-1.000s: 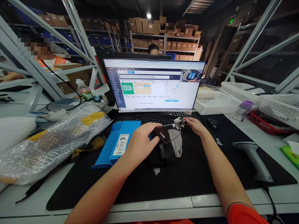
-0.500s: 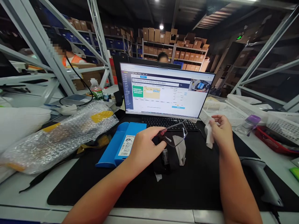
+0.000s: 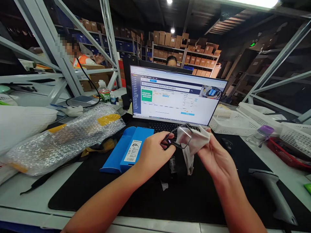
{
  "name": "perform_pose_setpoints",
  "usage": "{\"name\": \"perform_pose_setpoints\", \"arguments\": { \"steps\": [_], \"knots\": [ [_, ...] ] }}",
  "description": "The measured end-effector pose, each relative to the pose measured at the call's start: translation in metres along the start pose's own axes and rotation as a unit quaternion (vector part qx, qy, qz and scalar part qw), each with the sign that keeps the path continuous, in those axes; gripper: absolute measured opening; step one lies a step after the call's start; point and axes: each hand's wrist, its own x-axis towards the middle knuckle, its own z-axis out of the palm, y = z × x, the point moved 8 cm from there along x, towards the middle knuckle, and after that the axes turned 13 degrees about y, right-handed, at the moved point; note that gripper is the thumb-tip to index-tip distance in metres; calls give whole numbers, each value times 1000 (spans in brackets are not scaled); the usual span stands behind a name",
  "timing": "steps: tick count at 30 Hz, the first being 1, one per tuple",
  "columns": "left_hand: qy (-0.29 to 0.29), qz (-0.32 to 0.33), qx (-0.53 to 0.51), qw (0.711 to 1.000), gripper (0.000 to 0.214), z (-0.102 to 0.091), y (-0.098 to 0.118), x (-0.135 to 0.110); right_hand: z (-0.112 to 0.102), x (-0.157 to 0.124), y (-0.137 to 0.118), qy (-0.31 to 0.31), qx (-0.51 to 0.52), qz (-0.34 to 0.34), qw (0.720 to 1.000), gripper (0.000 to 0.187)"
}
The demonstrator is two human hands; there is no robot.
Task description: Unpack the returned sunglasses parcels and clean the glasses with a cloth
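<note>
- Pinches a pair of dark-framed glasses [image 3: 180, 145] by one end between the thumb and fingers of the left hand [image 3: 155, 152], at the centre of the frame.
- Grips a pale cloth [image 3: 198, 142] in the turned-up right hand [image 3: 217, 158], just right of centre, with some fingers hidden by the fabric.
- Holds the glasses so as to overlap that cloth in view; cannot tell whether touching.
- Below the glasses, on a black mat [image 3: 136, 200], a second pale cloth [image 3: 189, 161] and, just left of it, a black item [image 3: 172, 173], too dark to make out.
- Left of centre, just beside the left hand, a blue box [image 3: 143, 133] with a white label [image 3: 133, 150].
- Farther left, a bubble-wrapped package [image 3: 65, 139].
- Above the hands, a keyboard [image 3: 156, 125] in front of a lit monitor [image 3: 175, 94].
- At right, a mouse [image 3: 227, 143] near the right hand; at lower right, a grey scanner [image 3: 274, 191].
- Toward the right edge, white perforated baskets [image 3: 232, 124] and a red tray [image 3: 286, 157].
- At upper left, a person [image 3: 79, 59] in orange; at upper centre, shelved cartons [image 3: 167, 38].
</note>
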Motion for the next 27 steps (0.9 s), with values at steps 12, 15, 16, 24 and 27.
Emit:
{"name": "perform_pose_setpoints", "arguments": {
  "steps": [12,15,16,24,27],
  "knots": [
    [51,129,90,986,23,12,12,-20,22,-34,0,77,-174,-257,948,46],
    [42,163,101,981,31,18,12,-27,16,-36,0,120,-192,-269,936,45],
    [36,175,98,979,35,20,12,-29,14,-34,-3,122,-198,-274,933,41],
    [-7,236,30,971,34,28,32,-41,0,-3,-10,85,-78,-173,978,40],
    [4,224,46,973,34,24,28,-38,3,-20,-10,117,-98,-237,960,38]
  ]
}}
